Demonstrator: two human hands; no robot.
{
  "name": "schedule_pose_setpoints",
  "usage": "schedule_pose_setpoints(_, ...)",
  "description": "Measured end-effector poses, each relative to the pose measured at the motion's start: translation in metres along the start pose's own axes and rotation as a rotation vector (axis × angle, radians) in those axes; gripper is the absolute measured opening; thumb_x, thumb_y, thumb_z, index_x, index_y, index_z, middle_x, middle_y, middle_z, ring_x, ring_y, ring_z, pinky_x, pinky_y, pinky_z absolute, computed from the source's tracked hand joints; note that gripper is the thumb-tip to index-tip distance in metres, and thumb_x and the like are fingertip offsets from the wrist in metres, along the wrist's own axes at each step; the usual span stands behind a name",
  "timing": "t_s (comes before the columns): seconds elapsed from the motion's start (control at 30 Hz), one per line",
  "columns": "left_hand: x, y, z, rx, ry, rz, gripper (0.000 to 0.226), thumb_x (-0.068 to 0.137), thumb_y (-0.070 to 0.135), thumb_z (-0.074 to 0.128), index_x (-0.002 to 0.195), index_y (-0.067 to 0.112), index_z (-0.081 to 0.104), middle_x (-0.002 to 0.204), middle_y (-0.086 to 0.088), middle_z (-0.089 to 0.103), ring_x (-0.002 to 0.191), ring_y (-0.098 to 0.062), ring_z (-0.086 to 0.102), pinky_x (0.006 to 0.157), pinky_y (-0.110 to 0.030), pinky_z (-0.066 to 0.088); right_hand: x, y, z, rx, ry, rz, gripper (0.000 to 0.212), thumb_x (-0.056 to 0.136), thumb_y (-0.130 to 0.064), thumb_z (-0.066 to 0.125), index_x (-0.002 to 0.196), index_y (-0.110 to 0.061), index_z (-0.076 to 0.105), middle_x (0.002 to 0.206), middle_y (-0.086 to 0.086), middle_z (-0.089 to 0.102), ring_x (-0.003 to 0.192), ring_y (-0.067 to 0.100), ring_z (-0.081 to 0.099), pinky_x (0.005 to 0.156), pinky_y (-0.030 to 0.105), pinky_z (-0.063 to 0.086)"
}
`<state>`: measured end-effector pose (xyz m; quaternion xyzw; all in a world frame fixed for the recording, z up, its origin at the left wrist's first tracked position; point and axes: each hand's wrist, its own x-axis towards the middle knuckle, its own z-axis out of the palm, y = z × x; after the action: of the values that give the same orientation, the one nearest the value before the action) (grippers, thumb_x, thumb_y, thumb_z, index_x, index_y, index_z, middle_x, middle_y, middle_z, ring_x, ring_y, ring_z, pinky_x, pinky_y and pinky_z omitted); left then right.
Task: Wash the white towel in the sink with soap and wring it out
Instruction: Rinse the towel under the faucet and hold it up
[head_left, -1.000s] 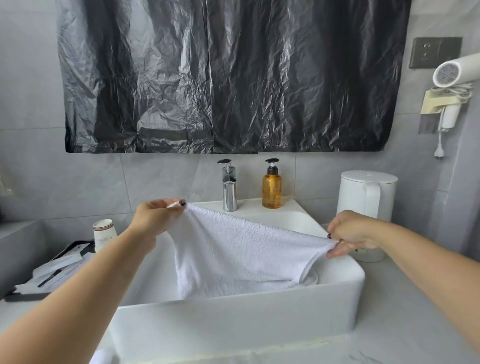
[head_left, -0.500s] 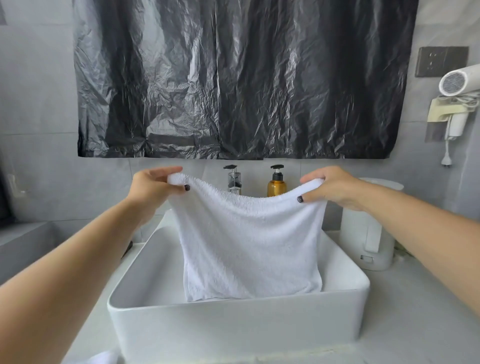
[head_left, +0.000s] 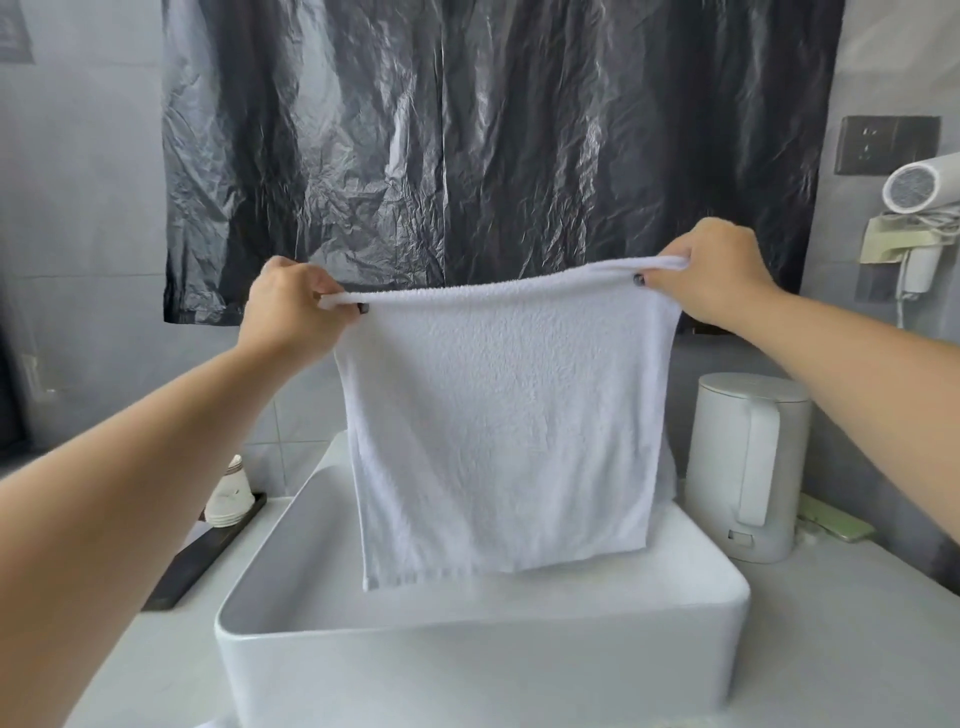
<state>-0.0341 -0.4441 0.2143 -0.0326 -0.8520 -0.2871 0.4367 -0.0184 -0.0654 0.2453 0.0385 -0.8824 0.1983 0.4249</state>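
The white towel hangs spread flat in the air above the white rectangular sink. My left hand pinches its top left corner. My right hand pinches the top right corner, a little higher. The towel's lower edge hangs just above the basin, clear of the rim. The tap and the amber soap bottle are hidden behind the towel.
A white kettle stands on the counter right of the sink. A dark tray with stacked paper cups lies at the left. A hair dryer hangs on the right wall; black plastic sheeting covers the wall behind.
Both hands have lifted the towel out of the sink and stretched it flat between them; the right hand rose from the sink's rim to above the left. The towel now hides tap and soap bottle.
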Motion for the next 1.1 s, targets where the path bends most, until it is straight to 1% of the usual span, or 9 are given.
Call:
schedule_pose_setpoints(0.17,0.01,0.0,0.01,-0.035,-0.067,-0.111,0.023,0.094,0.03,0.061,0.106,0.009,0.057,0.102,-0.01,0.057,0.092,-0.029,0.052,0.073,-0.034,0.04,0.012,-0.003,-0.002,0.024,0.013,0.067,0.022,0.082,-0.026,0.075,0.079,-0.005,0.075,0.076,0.016,0.067,0.072,0.029,0.061,0.068,0.039,0.052)
schedule_pose_setpoints(0.3,0.002,-0.011,0.03,0.084,-0.2,-0.162,0.028,0.097,0.03,0.056,0.113,0.007,0.056,0.112,-0.018,0.062,0.098,-0.035,0.058,0.072,-0.033,0.039,0.004,0.0,0.02,0.008,-0.227,0.222,0.026,0.084,-0.025,0.071,0.071,-0.002,0.069,0.06,0.012,0.064,0.052,0.02,0.06,0.055,0.028,0.047)
schedule_pose_setpoints(0.43,-0.002,-0.023,0.055,-0.164,-0.205,-0.332,0.021,0.101,0.026,0.049,0.116,0.012,0.047,0.11,-0.018,0.066,0.059,-0.02,0.069,0.047,-0.028,0.05,0.007,0.006,0.056,0.052,-0.182,0.286,0.024,0.077,-0.011,0.073,0.09,0.009,0.071,0.088,0.027,0.071,0.083,0.03,0.073,0.073,0.036,0.058)
schedule_pose_setpoints(0.5,0.005,-0.026,0.061,-0.341,-0.149,-0.375,0.014,0.1,0.024,0.052,0.105,0.012,0.047,0.103,-0.016,0.069,0.063,-0.026,0.073,0.06,-0.036,0.062,0.016,0.004,0.062,0.168,-0.12,0.312,0.022,0.082,-0.018,0.071,0.087,0.004,0.072,0.091,0.023,0.072,0.088,0.031,0.072,0.079,0.039,0.059)
schedule_pose_setpoints(0.57,0.016,-0.03,0.061,-0.446,-0.102,-0.369,0.018,0.099,0.024,0.055,0.103,0.007,0.052,0.088,-0.012,0.073,0.072,-0.026,0.075,0.078,-0.05,0.061,0.027,-0.001,0.062,0.244,-0.072,0.318,0.02,0.086,-0.023,0.068,0.081,-0.005,0.071,0.086,0.015,0.073,0.085,0.028,0.071,0.081,0.039,0.059)
schedule_pose_setpoints(0.7,0.016,-0.026,0.049,-0.512,-0.099,-0.347,0.016,0.096,0.02,0.057,0.096,0.004,0.061,0.074,-0.009,0.068,0.071,-0.02,0.071,0.089,-0.05,0.058,0.029,-0.004,0.054,0.387,0.007,0.405,0.024,0.078,-0.006,0.07,0.096,0.01,0.071,0.078,0.018,0.073,0.069,0.029,0.073,0.077,0.049,0.061)
schedule_pose_setpoints(0.87,-0.042,-0.034,0.037,-0.524,-0.254,-0.399,0.016,0.094,0.014,0.061,0.079,0.013,0.058,0.067,-0.009,0.058,0.064,-0.017,0.056,0.084,-0.036,0.054,-0.043,0.014,0.048,0.467,-0.198,0.476,0.012,0.082,-0.008,0.077,0.089,0.001,0.072,0.076,0.019,0.072,0.062,0.02,0.073,0.06,0.022,0.06)
schedule_pose_setpoints(1.03,-0.119,-0.062,0.045,-0.474,-0.497,-0.556,0.015,0.093,0.016,0.067,0.094,0.001,0.064,0.078,-0.009,0.058,0.065,-0.018,0.056,0.074,-0.033,0.055,-0.137,0.05,0.067,0.46,-0.442,0.593,0.009,0.081,-0.007,0.078,0.082,0.001,0.074,0.075,0.02,0.074,0.072,0.025,0.075,0.067,0.026,0.061)
schedule_pose_setpoints(1.1,-0.143,-0.069,0.047,-0.428,-0.589,-0.591,0.013,0.092,0.014,0.069,0.089,0.001,0.065,0.068,-0.006,0.054,0.056,-0.015,0.051,0.062,-0.026,0.05,-0.164,0.057,0.075,0.478,-0.535,0.645,0.004,0.079,-0.003,0.078,0.079,0.0,0.075,0.075,0.019,0.074,0.071,0.027,0.075,0.064,0.025,0.061)
